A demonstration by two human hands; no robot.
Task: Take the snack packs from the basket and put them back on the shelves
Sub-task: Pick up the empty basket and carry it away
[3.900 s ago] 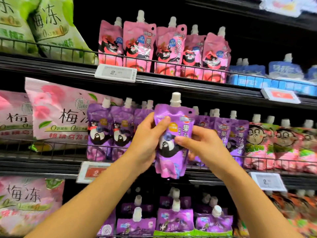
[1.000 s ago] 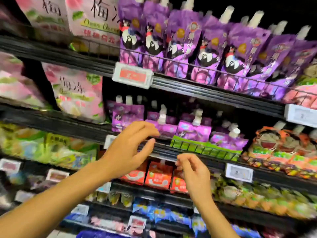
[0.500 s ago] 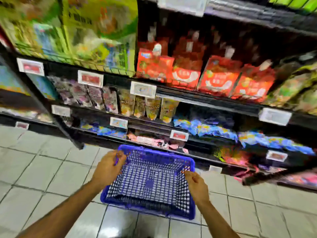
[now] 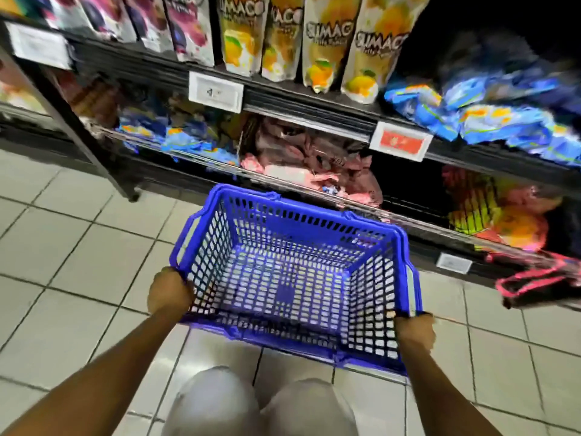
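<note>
Basket [image 4: 292, 278]: blue plastic mesh, low over the tiled floor [image 4: 63, 247], just near of the bottom shelves [image 4: 314, 111]; I see no packs inside it.
Long axis: runs left to right, a little skewed, far-left corner nearest the shelf post; mouth faces up.
My left hand [image 4: 169, 291]: fingers curled over the left rim, gripping it.
My right hand [image 4: 415, 332]: fingers curled over the near-right rim, gripping it.
Edges: far rim close to the lowest shelf lip; near rim above my knees [image 4: 261, 407].
Open room: bare tiles left of the basket.
Shelves: yellow pouches [image 4: 327, 42] far above; blue packs [image 4: 487, 114] right, blurred.
</note>
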